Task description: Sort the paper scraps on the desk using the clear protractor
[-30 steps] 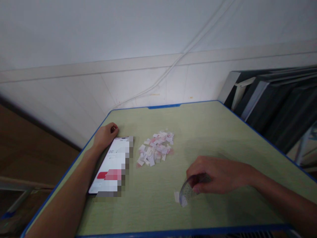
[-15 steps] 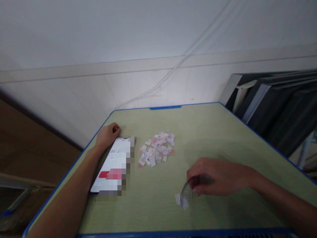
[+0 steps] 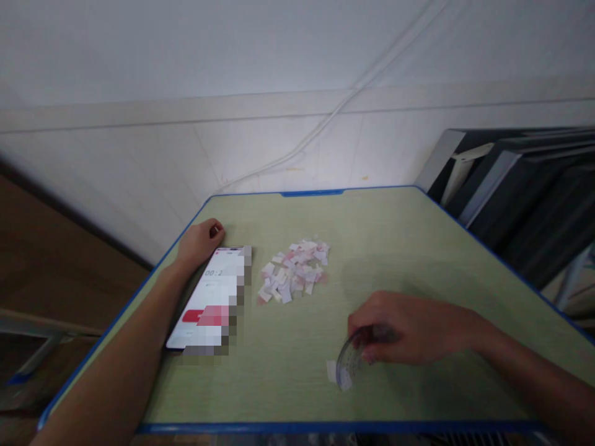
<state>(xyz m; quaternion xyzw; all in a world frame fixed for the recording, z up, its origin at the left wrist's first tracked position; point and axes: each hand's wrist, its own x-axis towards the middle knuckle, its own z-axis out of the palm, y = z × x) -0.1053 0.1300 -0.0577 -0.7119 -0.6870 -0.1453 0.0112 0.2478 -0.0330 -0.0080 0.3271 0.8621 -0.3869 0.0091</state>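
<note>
My right hand (image 3: 395,328) grips a clear plastic protractor (image 3: 349,364), its curved, marked edge tilted down toward the tabletop. Two small white scraps lie by that edge: one paper scrap (image 3: 331,371) just left of it, the other seen partly through the plastic. Loosely curled, my left hand (image 3: 202,241) rests at the table's left side, just beyond the top of a phone (image 3: 204,297). No object shows in its fingers. Between the hands is a loose heap of paper scraps (image 3: 295,269), white and pale pink.
The green tabletop (image 3: 297,396) has a blue rim. A white wall with a cable (image 3: 320,127) rises behind it. Dark flat panels (image 3: 534,192) lean beyond the right edge, and a brown board (image 3: 60,235) stands at the left. Red and timer digits show on the phone, partly pixelated.
The view has shifted slightly, so the table sits a little higher in the picture. My right hand still holds the protractor by the scraps; my left hand keeps its place.
</note>
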